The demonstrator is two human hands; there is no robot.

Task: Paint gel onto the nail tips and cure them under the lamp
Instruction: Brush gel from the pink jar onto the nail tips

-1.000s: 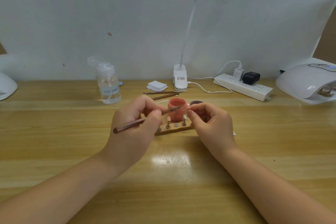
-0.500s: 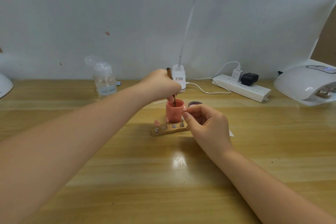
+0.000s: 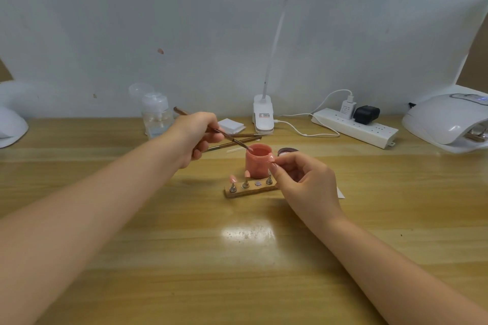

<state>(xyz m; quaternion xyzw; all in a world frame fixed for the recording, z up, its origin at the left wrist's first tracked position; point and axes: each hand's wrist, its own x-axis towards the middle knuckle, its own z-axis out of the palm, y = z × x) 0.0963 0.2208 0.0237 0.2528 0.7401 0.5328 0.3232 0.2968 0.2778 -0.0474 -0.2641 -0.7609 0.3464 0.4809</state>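
Observation:
My left hand (image 3: 198,134) grips a thin brown brush (image 3: 227,137), whose tip rests at the rim of the open pink gel pot (image 3: 257,161). My right hand (image 3: 303,179) pinches a small pink nail tip (image 3: 272,158) beside the pot. In front of the pot lies a wooden holder (image 3: 250,191) with metal pegs; two pegs on its left carry pink nail tips (image 3: 233,179). The white curing lamp (image 3: 449,121) sits at the far right of the desk.
Two more brushes (image 3: 245,137) lie behind the pot, next to a dark lid (image 3: 287,151) and white pads (image 3: 231,125). A pump bottle (image 3: 155,116), a clip desk lamp (image 3: 262,113) and a power strip (image 3: 353,126) line the wall.
My left hand has tilted the brush from upright in the pot to a slant, its tip now at the pot's rim. My right hand keeps pinching the nail tip.

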